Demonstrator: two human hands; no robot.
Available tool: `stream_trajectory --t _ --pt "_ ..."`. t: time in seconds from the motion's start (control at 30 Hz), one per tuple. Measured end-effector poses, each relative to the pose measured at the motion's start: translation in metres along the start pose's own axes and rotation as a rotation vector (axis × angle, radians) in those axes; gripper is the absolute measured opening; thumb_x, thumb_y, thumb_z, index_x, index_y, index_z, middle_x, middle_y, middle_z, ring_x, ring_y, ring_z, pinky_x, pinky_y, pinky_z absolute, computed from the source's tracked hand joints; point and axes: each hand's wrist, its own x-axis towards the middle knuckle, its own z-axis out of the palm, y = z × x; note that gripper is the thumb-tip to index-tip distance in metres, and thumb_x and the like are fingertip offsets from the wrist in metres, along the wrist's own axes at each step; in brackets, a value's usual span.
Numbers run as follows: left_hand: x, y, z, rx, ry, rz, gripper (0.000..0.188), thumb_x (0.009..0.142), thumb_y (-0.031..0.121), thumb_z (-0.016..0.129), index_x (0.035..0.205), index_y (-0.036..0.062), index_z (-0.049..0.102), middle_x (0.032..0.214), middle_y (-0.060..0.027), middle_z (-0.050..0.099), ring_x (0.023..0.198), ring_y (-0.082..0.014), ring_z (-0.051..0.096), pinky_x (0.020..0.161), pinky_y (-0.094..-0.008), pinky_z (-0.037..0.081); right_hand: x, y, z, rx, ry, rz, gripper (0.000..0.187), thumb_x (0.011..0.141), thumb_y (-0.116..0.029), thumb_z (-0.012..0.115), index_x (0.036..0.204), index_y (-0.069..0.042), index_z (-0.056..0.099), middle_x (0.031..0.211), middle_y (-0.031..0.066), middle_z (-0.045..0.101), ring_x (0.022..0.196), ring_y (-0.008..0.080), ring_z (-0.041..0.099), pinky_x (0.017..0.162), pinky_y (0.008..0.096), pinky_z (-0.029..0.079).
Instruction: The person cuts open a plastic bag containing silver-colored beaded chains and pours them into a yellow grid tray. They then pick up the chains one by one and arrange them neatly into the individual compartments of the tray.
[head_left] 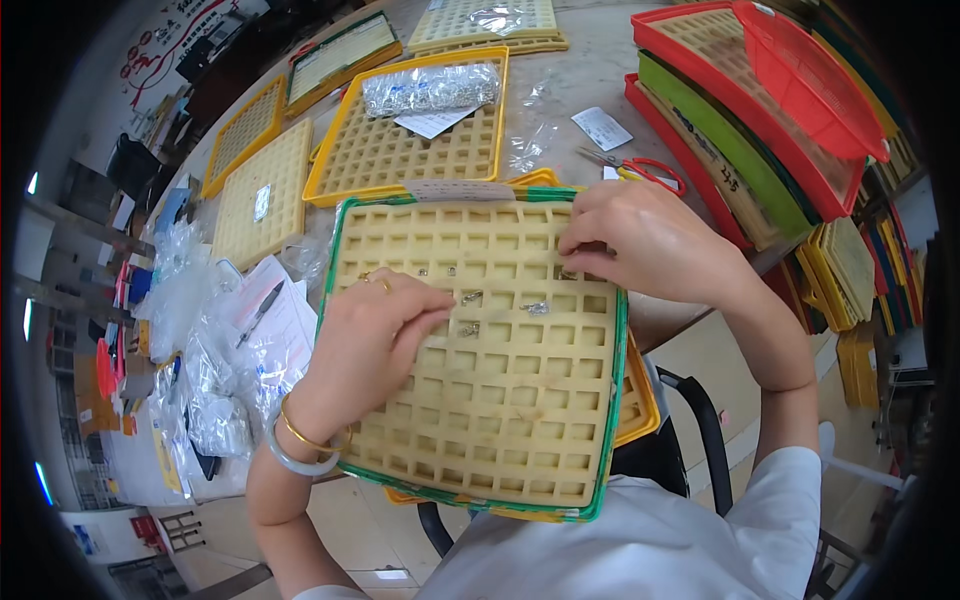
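A green-rimmed tray (613, 410) with a cream grid insert of square pockets lies in front of me. Several small silvery metal pieces (535, 308) sit among its upper pockets. My left hand (372, 335), with a gold bangle and a pale bangle at the wrist, rests over the tray's left side, thumb and fingers pinched together. Above the upper right pockets is my right hand (645, 240), its fingertips pressed together close to a pocket. Whatever either pinch holds is too small or too hidden to make out.
Behind is a yellow tray (345, 125) bearing a clear bag of silvery pieces (430, 88). Red-handled scissors (645, 172) lie at the right, near stacked red trays (690, 30). Clear plastic bags (215, 400), papers and a pen (260, 312) cover the left side.
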Motion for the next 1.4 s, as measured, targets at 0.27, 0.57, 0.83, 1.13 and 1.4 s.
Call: stream_trajectory --t 0.27,0.57,0.83,1.13,1.4 --pt "0.001 0.014 0.012 0.132 -0.103 0.041 0.011 0.078 0.009 0.073 0.088 0.0073 0.073 0.08 -0.0061 0.064 0.081 -0.0242 0.059 0.072 -0.0351 0.048 -0.003 -0.005 0.01 -0.172 0.004 -0.118 0.009 0.077 -0.011 0.07 0.084 -0.006 0.067 0.084 0.0066 0.061 0.088 0.0237 0.061 0.075 0.0357 0.05" --pt "0.013 0.016 0.002 -0.047 -0.103 -0.013 0.008 0.08 0.01 0.071 0.086 0.0054 0.071 0.075 -0.0069 0.062 0.075 -0.0236 0.059 0.07 -0.0339 0.048 -0.004 -0.01 -0.009 0.192 -0.021 0.051 0.011 0.08 -0.012 0.066 0.078 -0.002 0.065 0.08 0.0136 0.065 0.084 0.0314 0.064 0.074 0.0409 0.05" --pt "0.033 0.018 0.023 0.027 -0.017 0.128 0.008 0.082 0.011 0.067 0.087 0.005 0.072 0.08 -0.0083 0.064 0.078 -0.0269 0.06 0.07 -0.0362 0.048 -0.012 -0.011 -0.002 0.075 -0.057 -0.106 0.01 0.08 -0.011 0.067 0.085 -0.003 0.068 0.082 0.0135 0.066 0.082 0.032 0.064 0.073 0.0415 0.049" --pt "0.004 0.002 -0.03 -0.069 0.224 -0.176 0.012 0.085 0.005 0.068 0.096 0.0023 0.072 0.082 -0.0064 0.068 0.073 -0.0132 0.063 0.062 -0.0239 0.048 -0.009 -0.007 -0.011 0.196 -0.054 -0.12 0.013 0.082 -0.011 0.066 0.093 -0.004 0.069 0.085 0.0128 0.064 0.085 0.031 0.062 0.075 0.0405 0.049" --pt "-0.072 -0.033 -0.041 -0.087 0.284 -0.438 0.016 0.089 0.007 0.066 0.104 0.0022 0.07 0.094 -0.0052 0.069 0.08 -0.0097 0.063 0.066 -0.0226 0.05 0.012 -0.023 0.023 0.081 -0.087 -0.247 0.03 0.081 -0.007 0.067 0.112 -0.008 0.067 0.087 0.0107 0.057 0.086 0.0277 0.059 0.075 0.0379 0.048"
